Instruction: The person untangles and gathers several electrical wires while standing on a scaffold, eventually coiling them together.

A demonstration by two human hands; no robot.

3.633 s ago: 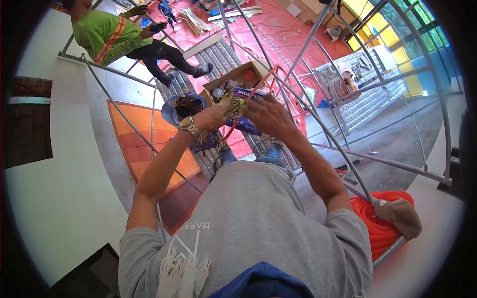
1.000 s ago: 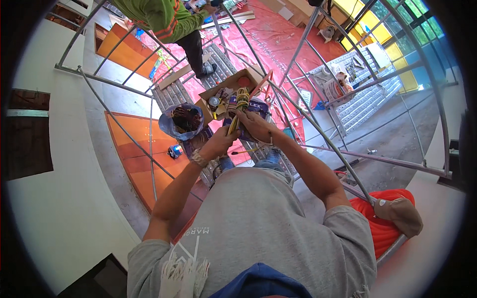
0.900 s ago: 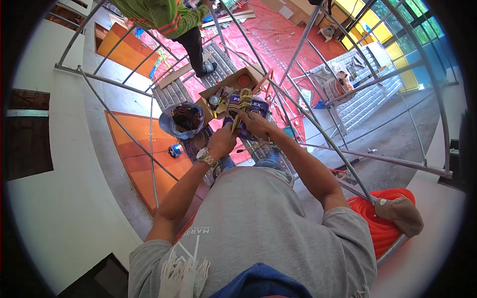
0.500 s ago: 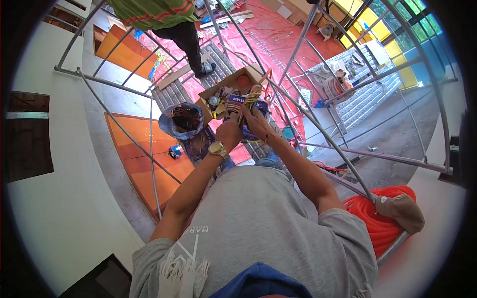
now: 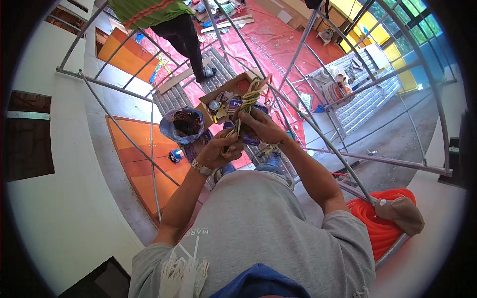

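Note:
A twisted bundle of yellow-green electrical wire [image 5: 253,89] rises between my two hands, in front of my chest. My right hand [image 5: 263,127] is closed around its middle, fingers wrapped over the strands. Lower and to the left, my left hand [image 5: 222,150] pinches the lower strands, with a loop at its fingers. Just beyond the hands, and partly hidden by them, is a purple box [image 5: 234,105]. Behind that stands an open cardboard box [image 5: 222,91] with small items in it. To its left is a blue plastic bag [image 5: 168,130] holding dark wires.
Metal scaffold pipes [image 5: 325,144] cross on both sides. A co-worker in a green top [image 5: 154,12] stands on perforated planks [image 5: 171,102] at the far left. A red hose coil [image 5: 380,223] and a brown cap [image 5: 401,214] are at the right. Red sheeting [image 5: 263,44] covers the floor.
My hands have shifted slightly apart, the left one lower and turned so its fingers show. The wire bundle now stands up more plainly above the right hand.

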